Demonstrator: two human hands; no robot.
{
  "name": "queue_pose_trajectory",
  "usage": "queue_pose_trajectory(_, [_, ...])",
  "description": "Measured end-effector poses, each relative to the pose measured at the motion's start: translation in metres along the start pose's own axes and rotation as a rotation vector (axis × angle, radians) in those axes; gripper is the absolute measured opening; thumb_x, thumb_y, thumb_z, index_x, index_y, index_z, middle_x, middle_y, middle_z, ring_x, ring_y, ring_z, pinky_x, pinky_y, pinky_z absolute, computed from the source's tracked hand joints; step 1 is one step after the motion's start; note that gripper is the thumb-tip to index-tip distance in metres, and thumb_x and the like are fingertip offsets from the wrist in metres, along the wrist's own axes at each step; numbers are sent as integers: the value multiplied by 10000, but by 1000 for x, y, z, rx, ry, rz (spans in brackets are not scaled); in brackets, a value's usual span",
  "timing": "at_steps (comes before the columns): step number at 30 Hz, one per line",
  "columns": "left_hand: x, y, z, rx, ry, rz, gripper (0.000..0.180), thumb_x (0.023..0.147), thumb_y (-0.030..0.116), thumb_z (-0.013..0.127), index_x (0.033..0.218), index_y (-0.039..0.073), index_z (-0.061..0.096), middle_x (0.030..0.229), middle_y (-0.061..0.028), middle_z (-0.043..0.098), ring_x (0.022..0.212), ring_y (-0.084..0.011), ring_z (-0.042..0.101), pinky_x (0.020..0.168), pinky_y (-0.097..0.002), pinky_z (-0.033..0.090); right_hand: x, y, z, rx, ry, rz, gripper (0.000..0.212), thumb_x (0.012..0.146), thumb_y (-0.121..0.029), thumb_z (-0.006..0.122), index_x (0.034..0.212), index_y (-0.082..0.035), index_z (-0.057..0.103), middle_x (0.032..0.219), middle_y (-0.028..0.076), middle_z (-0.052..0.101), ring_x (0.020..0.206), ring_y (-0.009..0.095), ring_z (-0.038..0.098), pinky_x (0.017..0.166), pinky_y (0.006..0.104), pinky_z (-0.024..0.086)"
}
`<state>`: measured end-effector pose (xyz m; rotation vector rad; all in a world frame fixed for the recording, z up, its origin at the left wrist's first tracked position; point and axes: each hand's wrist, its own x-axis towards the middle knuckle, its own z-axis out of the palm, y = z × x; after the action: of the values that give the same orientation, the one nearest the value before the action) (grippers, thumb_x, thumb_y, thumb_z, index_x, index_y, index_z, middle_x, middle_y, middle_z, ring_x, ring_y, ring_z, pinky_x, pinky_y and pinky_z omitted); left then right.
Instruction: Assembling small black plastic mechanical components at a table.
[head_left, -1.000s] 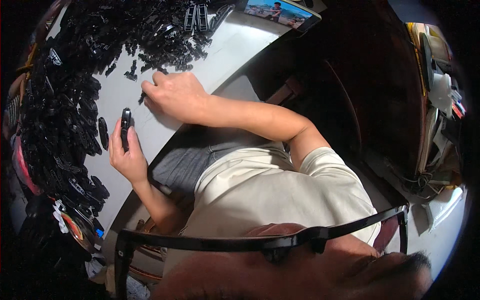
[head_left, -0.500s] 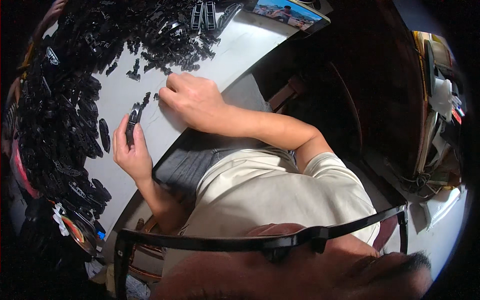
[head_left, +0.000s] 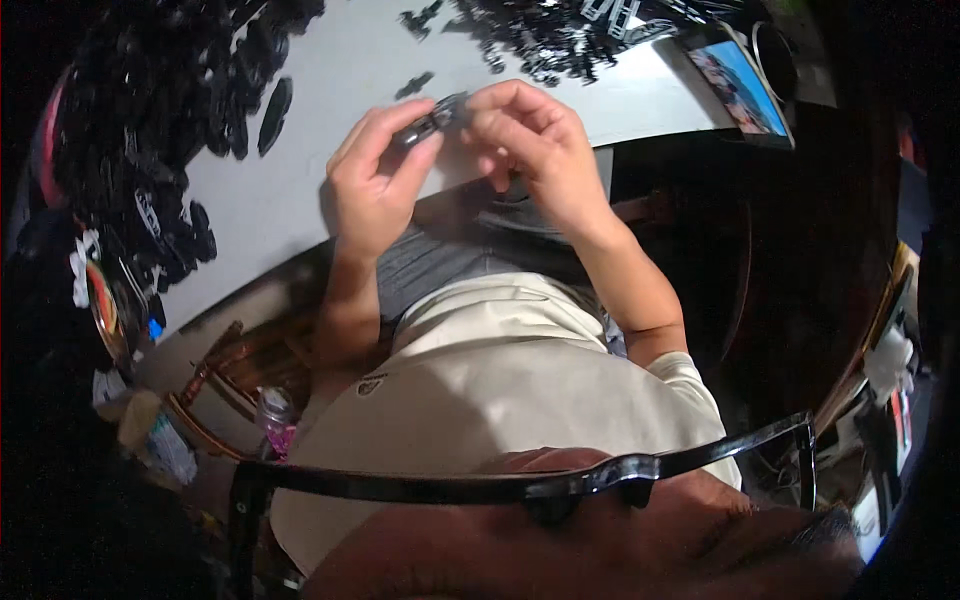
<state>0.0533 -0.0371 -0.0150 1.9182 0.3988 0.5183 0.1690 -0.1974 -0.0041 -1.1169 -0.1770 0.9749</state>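
My left hand [head_left: 372, 195] pinches a long, narrow black plastic part [head_left: 418, 132] between thumb and fingers, just above the white table. At the far end of this part, the thumb and forefinger of my right hand [head_left: 550, 155] close together; what they hold there is blurred. A small black toothed piece [head_left: 415, 85] lies on the table just beyond my left fingertips, and another small black piece [head_left: 422, 18] is farther off. Beyond my right hand spreads a heap of small black pieces [head_left: 535, 45]. One oblong black part [head_left: 275, 115] rests alone at the left.
Dark oblong parts [head_left: 130, 110] are piled along the left of the white table [head_left: 265, 205]. A lit screen [head_left: 745, 85] stands at the right end. Below the table's near edge are a wooden chair [head_left: 215, 365] and a clear jar [head_left: 275, 412] with something pink.
The view has turned, shifting the table. My right hand has come from the tabletop beside small pieces to the end of the black plastic part, which my left hand still holds, now more level.
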Motion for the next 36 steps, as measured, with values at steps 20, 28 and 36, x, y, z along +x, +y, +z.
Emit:
queue_pose_trajectory(20, [-4, -5, -11, -75, -158, -42, 337, 883, -57, 694, 1213, 9, 715, 1089, -56, 737, 981, -114, 673, 874, -266, 541, -6, 1, 20, -221, -30, -20, 136, 1022, -147, 663, 1029, -14, 691, 828, 28, 701, 627, 69, 622, 532, 201, 495])
queue_pose_trajectory(28, [-1, -5, -11, 28, -191, 41, 337, 846, -28, 714, 1179, 21, 724, 1060, -83, 741, 988, -184, 697, 903, -308, 539, -4, 4, 19, -299, 50, -44, 144, 1020, -151, 660, 1009, -12, 699, 788, 20, 695, 621, 67, 616, 537, 216, 501])
queue_pose_trajectory(36, [3, 0, -9, 37, -177, 109, 280, 852, 3, 732, 1131, 27, 730, 1026, -100, 742, 945, -217, 711, 849, -318, 550, -3, 14, 18, -539, 145, -288, 125, 1003, -108, 671, 966, 9, 698, 672, 50, 671, 584, 69, 598, 530, 260, 488])
